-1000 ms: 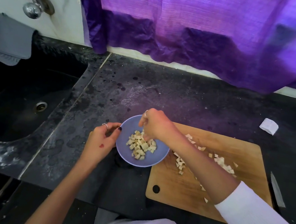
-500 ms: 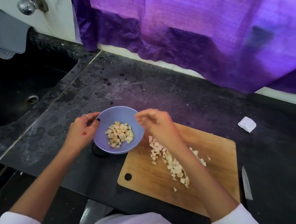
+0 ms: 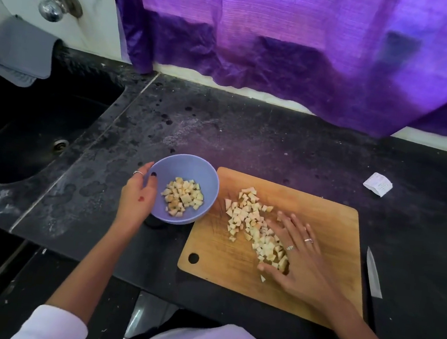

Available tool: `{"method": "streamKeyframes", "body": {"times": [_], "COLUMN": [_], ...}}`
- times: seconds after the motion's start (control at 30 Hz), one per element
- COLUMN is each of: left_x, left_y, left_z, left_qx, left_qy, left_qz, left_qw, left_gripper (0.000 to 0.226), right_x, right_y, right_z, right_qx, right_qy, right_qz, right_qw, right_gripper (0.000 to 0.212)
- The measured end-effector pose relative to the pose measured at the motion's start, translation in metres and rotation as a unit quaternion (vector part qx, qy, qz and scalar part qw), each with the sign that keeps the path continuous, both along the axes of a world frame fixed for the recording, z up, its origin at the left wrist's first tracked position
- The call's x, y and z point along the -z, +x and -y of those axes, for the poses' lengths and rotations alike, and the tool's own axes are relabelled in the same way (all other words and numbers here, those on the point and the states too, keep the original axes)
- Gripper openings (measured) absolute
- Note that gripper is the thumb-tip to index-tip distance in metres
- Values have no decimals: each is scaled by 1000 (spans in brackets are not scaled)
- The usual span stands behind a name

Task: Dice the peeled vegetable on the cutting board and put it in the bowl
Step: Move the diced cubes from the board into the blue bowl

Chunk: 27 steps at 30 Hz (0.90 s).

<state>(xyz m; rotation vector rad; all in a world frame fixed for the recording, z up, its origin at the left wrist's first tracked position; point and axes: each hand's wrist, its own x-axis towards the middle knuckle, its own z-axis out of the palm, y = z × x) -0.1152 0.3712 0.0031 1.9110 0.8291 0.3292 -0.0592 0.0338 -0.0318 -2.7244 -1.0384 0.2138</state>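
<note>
Now the right hand lies flat on the wooden cutting board, fingers spread and nearly straight, its grip open, cupped against the pale diced vegetable pieces heaped on the board's left half. A few dice sit between its thumb and forefinger. The left hand holds the lavender bowl by its left rim, thumb hooked over the edge and fingers behind the wall, so that grip is closed on the bowl. A smaller heap of dice lies inside it. Bowl and board sit side by side near the front edge of the black tabletop, the bowl just off the board's left edge. A knife lies beside the board's right edge. Toward the right edge of the tabletop sits a folded paper scrap. At the left end, a dark sink sits under a tap.
</note>
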Motion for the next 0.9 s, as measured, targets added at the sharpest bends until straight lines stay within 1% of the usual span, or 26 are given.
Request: {"method": "streamKeyframes", "body": {"times": [0.13, 0.23, 0.4, 0.47, 0.57, 0.63, 0.7, 0.77, 0.83, 0.9], "left_x": [-2, -4, -8, -8, -9, -8, -8, -8, -9, -8], "left_y": [2, 3, 5, 5, 7, 7, 6, 5, 5, 5], "left_z": [-2, -2, 2, 3, 3, 2, 1, 0, 0, -1], "left_qx": [1, -6, -3, -5, -11, -11, -11, -9, -6, -5], "left_qy": [-6, -7, 13, 24, 27, 25, 21, 23, 26, 24], "left_qz": [-9, -8, -9, -11, -17, -21, -25, -33, -42, -48], "left_qw": [1000, 1000, 1000, 1000, 999, 999, 999, 999, 999, 999], "left_gripper": [36, 35, 33, 33, 34, 34, 35, 36, 37, 38], "right_x": [-1, -2, -2, 0, 4, 7, 8, 8, 9, 9], "right_y": [12, 22, 32, 32, 27, 24, 21, 21, 24, 28], "right_z": [-23, -41, -62, -61, -54, -51, -50, -53, -58, -64], "right_qx": [-15, -46, -81, -83, -79, -70, -59, -61, -81, -84], "right_qy": [3, -6, -17, 4, 64, 90, 108, 101, 84, 64], "right_qz": [19, 34, 37, 37, 45, 83, 144, 195, 220, 220], "right_qw": [1000, 998, 996, 996, 994, 990, 982, 974, 969, 970], "right_gripper": [73, 67, 55, 52, 47, 44, 41, 37, 30, 25]}}
